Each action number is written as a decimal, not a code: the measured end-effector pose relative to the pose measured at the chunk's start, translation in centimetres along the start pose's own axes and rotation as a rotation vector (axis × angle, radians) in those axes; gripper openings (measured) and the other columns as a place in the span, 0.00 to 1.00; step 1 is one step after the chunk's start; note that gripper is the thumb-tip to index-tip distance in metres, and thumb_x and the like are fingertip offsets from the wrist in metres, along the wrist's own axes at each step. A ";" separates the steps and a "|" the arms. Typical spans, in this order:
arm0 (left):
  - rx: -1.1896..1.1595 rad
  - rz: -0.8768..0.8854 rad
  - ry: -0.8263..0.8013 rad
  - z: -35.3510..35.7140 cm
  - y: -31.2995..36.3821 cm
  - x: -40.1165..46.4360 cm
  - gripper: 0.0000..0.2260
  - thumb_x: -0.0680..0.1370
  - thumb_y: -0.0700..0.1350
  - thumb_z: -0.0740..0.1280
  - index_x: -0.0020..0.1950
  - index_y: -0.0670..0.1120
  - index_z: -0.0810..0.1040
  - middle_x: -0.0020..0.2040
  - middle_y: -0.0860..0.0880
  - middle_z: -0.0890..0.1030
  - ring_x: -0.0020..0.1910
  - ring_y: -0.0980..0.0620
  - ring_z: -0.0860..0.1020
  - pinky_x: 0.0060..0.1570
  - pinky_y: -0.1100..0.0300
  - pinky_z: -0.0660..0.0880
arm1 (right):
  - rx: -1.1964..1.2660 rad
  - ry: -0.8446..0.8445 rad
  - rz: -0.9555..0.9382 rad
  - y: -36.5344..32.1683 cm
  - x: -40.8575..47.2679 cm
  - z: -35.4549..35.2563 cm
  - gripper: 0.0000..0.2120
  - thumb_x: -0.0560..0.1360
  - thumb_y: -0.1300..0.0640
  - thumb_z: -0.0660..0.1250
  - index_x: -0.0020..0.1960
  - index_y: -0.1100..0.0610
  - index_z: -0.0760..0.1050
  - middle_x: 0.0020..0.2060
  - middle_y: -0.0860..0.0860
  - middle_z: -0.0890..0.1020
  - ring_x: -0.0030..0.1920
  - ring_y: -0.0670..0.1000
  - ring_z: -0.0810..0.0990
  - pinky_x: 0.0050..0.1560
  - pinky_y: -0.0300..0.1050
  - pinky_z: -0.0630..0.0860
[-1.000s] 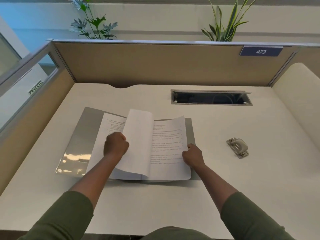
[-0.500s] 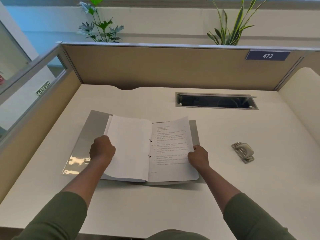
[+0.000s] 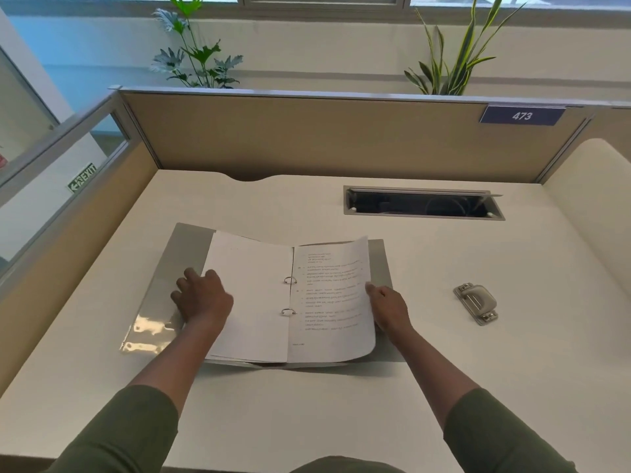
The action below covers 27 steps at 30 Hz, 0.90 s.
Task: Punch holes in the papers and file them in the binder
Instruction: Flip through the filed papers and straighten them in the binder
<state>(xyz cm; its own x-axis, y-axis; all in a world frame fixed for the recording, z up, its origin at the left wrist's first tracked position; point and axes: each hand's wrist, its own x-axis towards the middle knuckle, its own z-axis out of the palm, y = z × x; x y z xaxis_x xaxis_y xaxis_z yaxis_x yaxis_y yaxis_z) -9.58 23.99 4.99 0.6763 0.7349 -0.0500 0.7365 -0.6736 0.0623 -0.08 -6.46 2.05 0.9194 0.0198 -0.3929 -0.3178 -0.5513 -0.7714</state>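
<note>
Head view: we're looking down at our two hands on an open binder, mid-frame on a white desk (image 3: 444, 387).
Far left: glass partition with a green EXIT sign (image 3: 82, 178) at the left edge, leafy plant (image 3: 196, 61) up top behind the beige divider (image 3: 307, 138).
Binder: grey ring binder (image 3: 191, 247) lying open flat, a bit left of centre; its left cover sticks out past the pages and catches some glare at the lower left.
Left hand: our left hand (image 3: 201, 297) rests on the left edge of the blank left page (image 3: 252, 302), fingers fairly straight and spread, spilling over onto the bare cover. Not gripping anything as far as we can see.
Rings: two metal rings (image 3: 290, 279) show in the centre fold, papers threaded on them.
Right page: printed sheet (image 3: 333, 295) on the right side, top right corner curling up a little.
Right hand: our right hand (image 3: 387, 307) sits at the right edge of that printed sheet, fingers curled at the paper edge; looks like it's pinching it, but the fingertips are hidden so we can't say for sure.
Hole punch: small metal punch (image 3: 476, 302) sits alone on the desk, right of the binder, well apart from it.
Back right: cable slot (image 3: 423, 203) in the desk, a blue "473" tag (image 3: 521, 116) on the divider, spiky plant (image 3: 454, 52) above.
</note>
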 end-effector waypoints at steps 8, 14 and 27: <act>-0.585 0.322 -0.354 -0.4 8.9 -3.6 0.18 0.76 0.63 0.62 0.46 0.48 0.78 0.49 0.48 0.82 0.49 0.49 0.80 0.43 0.58 0.71 | 0.158 -0.204 -0.196 -2.0 -2.2 2.0 0.23 0.74 0.38 0.56 0.49 0.55 0.79 0.49 0.51 0.83 0.51 0.54 0.82 0.52 0.53 0.77; -0.605 0.275 -0.410 -0.9 12.1 -5.1 0.23 0.74 0.57 0.69 0.63 0.44 0.74 0.60 0.45 0.79 0.55 0.43 0.79 0.41 0.56 0.75 | -0.047 -0.324 -0.435 -2.3 -3.4 3.9 0.19 0.80 0.44 0.59 0.68 0.49 0.73 0.66 0.48 0.77 0.62 0.50 0.77 0.60 0.45 0.72; -0.338 0.088 -0.148 -1.2 2.9 0.2 0.06 0.74 0.42 0.65 0.50 0.44 0.73 0.45 0.46 0.77 0.39 0.45 0.75 0.37 0.57 0.72 | -0.852 -0.284 -0.544 0.4 -2.3 6.1 0.28 0.77 0.48 0.60 0.76 0.46 0.59 0.75 0.51 0.63 0.75 0.54 0.60 0.70 0.56 0.57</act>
<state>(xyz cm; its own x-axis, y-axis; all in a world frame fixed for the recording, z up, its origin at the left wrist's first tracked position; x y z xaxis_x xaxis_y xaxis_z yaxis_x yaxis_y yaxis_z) -7.37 22.29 6.34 0.7494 0.6395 -0.1716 0.6467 -0.6514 0.3969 -3.74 -1.65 -0.41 0.7661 0.5751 -0.2871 0.4913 -0.8119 -0.3154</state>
